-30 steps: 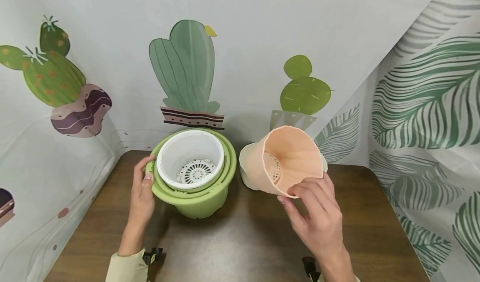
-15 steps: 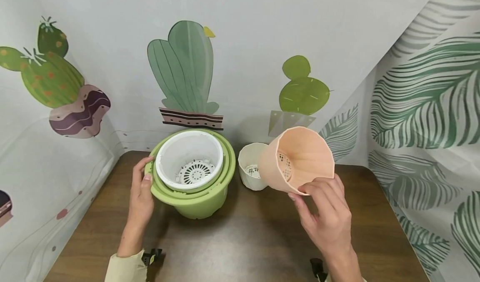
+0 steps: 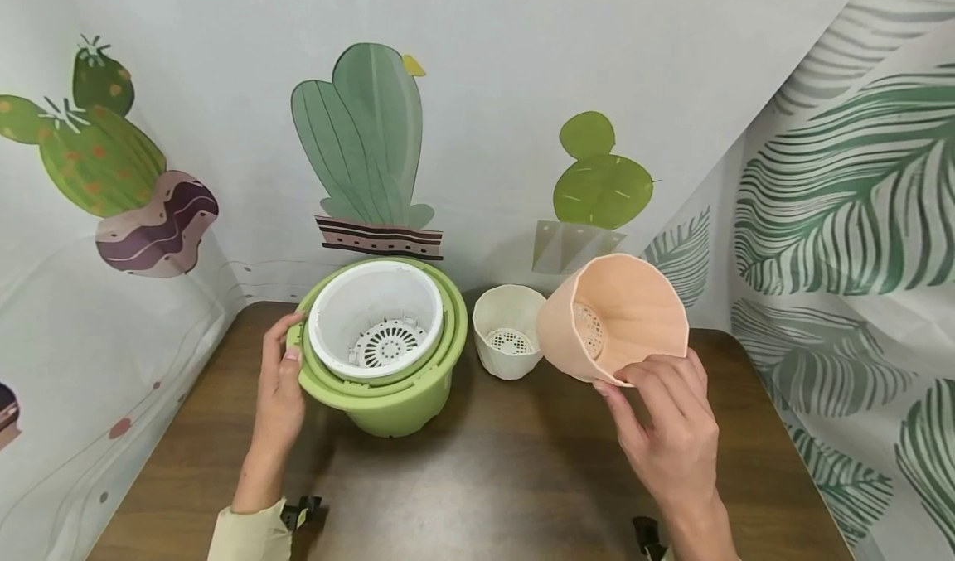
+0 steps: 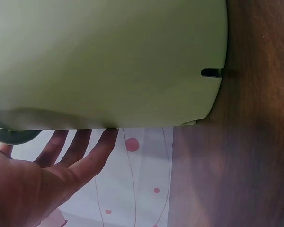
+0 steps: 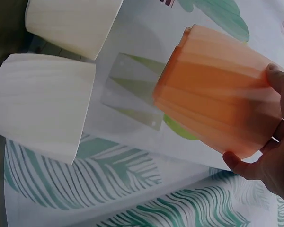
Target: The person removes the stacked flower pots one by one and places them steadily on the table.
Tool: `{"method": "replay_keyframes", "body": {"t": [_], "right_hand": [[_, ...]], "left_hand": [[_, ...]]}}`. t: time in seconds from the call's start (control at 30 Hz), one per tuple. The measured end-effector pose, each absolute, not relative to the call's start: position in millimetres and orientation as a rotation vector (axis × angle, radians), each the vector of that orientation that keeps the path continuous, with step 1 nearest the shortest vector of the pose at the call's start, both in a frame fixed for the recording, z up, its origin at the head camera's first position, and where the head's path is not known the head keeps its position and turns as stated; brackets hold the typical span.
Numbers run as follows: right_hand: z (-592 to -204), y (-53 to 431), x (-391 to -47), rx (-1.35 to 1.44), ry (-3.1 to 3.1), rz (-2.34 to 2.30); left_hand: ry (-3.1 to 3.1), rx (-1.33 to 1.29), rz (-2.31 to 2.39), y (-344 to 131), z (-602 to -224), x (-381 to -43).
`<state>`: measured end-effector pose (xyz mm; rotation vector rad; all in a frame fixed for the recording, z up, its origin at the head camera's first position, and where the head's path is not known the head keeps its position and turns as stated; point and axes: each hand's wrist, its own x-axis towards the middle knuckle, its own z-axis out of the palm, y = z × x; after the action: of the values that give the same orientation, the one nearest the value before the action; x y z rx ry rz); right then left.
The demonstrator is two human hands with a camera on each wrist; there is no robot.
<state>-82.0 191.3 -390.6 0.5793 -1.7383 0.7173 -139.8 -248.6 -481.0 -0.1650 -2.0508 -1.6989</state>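
In the head view, your left grip [image 3: 281, 387] holds the rim of a wide light-green plastic pot [image 3: 395, 412] at the rim's 9 o'clock, thumb on top. Nested inside are a narrower green ring [image 3: 451, 329], mostly covered, and a round white plastic pot [image 3: 358, 296] with a slotted base; their lower walls are hidden. Towards 4 o'clock, your right grip [image 3: 667, 428] pinches the rim of a tapered peach plastic pot [image 3: 642, 312] near its 5 o'clock. That pot is tilted, its perforated base partly visible inside. Just off at its 9 o'clock, a cream faceted pot [image 3: 507, 365] stands on the brown wood-grain tabletop [image 3: 462, 495].

In the left wrist view, the smooth green wall fills 9 round to 1 o'clock, with a dark slot near 2. Your left fingers touch it from below; your thumb is hard to make out.

In the right wrist view, the peach pot is raised, well apart from two pale faceted pots [image 5: 42, 106]; the upper one is cut off at 11 o'clock. Your right hand is cropped at 3 o'clock.
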Motion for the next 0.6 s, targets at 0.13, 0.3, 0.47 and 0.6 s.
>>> {"method": "replay_keyframes", "body": {"t": [0.13, 0.3, 0.47, 0.6], "right_hand": [[-391.3, 197.0, -81.9, 0.558, -1.745, 0.705], [-391.4, 204.1, -83.0, 0.53, -1.748, 0.696], [-390.9, 210.5, -83.2, 0.508, -1.738, 0.688], [-389.7, 215.9, -83.5, 0.499, -1.741, 0.675]], "left_hand": [[-2.051, -0.167, -1.697, -248.2, -480.8, -139.6], [-2.043, -0.189, -1.704, -248.3, -480.8, -139.2], [-2.043, -0.203, -1.704, -248.4, -480.7, -139.1], [-2.045, -0.201, -1.699, -247.9, -479.8, -138.8]]}}
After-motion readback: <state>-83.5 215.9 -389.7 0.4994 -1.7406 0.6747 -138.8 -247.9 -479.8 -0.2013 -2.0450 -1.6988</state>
